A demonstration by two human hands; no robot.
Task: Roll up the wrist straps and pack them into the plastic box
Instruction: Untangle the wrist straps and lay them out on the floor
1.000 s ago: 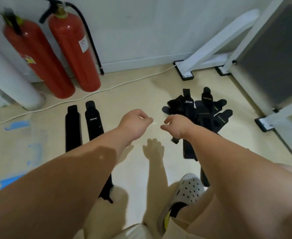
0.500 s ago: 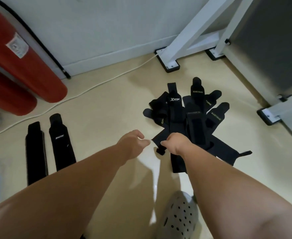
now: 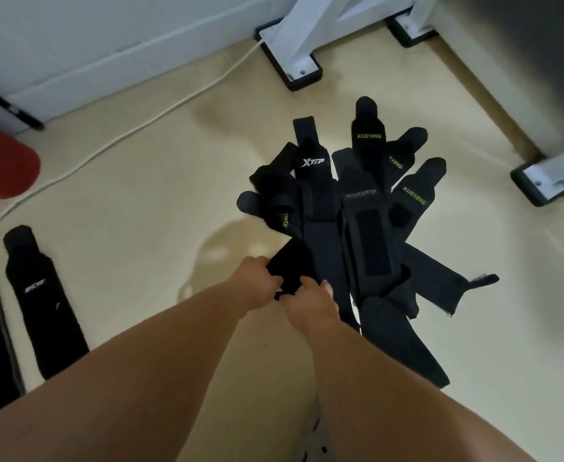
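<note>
Head view: left hand point(image 3: 257, 285) and right hand point(image 3: 311, 303) both pinch one black strap point(image 3: 289, 263) at the near-left edge of the wrist-strap pile point(image 3: 357, 215) on the floor point(image 3: 140, 211). Nothing looks rolled yet; the plastic box is out of view.

Left hand point(image 3: 257, 282), right hand point(image 3: 311, 303) close, fingers point(image 3: 307, 281) curled.

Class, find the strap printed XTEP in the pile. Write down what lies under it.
Two black straps poke out from under the XTEP strap at its left edge, one lettered in yellow-green. How far they run beneath, and anything lower, is covered.
</note>
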